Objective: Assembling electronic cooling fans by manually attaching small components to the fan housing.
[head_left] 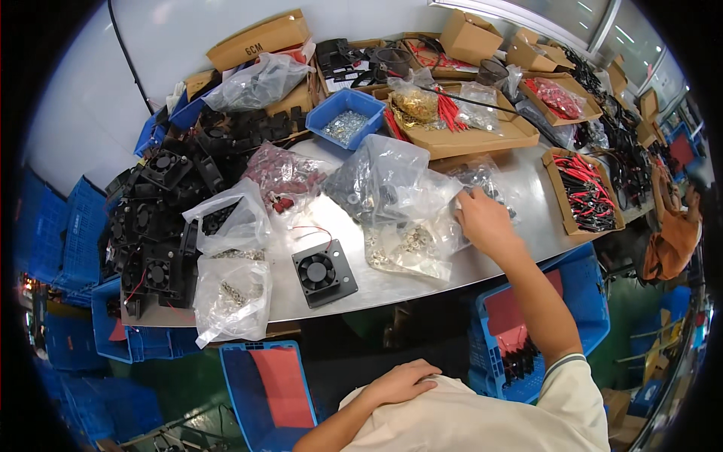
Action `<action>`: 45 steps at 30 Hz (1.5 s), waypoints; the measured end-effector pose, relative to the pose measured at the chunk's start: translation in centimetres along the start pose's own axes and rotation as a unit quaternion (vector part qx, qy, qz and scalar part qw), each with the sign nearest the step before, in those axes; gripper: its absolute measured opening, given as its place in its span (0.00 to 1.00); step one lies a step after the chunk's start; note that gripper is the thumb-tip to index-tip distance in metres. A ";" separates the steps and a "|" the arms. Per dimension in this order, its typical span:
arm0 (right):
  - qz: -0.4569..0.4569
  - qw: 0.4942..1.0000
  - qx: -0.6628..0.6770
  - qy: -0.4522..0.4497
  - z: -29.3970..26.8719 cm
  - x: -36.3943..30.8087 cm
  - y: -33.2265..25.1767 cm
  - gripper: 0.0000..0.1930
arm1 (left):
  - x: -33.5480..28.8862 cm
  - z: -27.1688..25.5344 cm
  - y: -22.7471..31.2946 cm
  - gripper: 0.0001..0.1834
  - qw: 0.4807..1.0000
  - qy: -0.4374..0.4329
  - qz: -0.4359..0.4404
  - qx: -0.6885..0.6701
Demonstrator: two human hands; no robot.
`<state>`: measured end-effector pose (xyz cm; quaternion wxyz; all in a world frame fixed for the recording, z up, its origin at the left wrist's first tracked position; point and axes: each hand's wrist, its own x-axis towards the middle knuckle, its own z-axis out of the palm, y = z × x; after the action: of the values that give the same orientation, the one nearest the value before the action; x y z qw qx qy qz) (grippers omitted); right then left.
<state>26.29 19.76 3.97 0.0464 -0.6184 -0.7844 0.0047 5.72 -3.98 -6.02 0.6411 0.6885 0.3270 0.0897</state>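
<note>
My right hand (482,220) reaches over the metal table, its fingers curled at the edge of a clear plastic bag (446,197); the fingertips are partly hidden. Beside it lies another clear bag with small metal parts (410,242). My left hand (404,382) rests on my shirt near the table's front, fingers stretched out and holding nothing. Left of the bags, near the front edge, a black fan on a square plate (325,273) lies flat, a red wire (312,228) at its top.
Black fans (157,218) are heaped at the left. A blue bin of small metal parts (343,109) stands behind the bags. At the right is a cardboard box of red and black leads (584,192). Blue crates (269,392) stand below the table. A person in orange (672,233) is far right.
</note>
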 end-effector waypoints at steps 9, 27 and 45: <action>0.039 0.995 -0.080 0.036 -0.1 0.6 -0.9 0.12 | -0.5 -1.1 0.2 0.21 0.995 -0.028 -0.013 -0.090; 0.069 0.989 -0.044 0.122 2.2 3.3 1.4 0.14 | -0.4 -0.3 -0.4 0.24 0.996 -0.041 0.014 -0.076; -0.018 0.783 0.571 0.247 -1.4 -2.3 1.3 0.08 | -1.0 -3.8 2.9 0.17 0.971 0.033 0.090 -0.217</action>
<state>28.15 17.72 5.10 0.5829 -0.4451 -0.6111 0.2977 3.92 -1.33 -2.35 0.7535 0.5561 0.2570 0.2387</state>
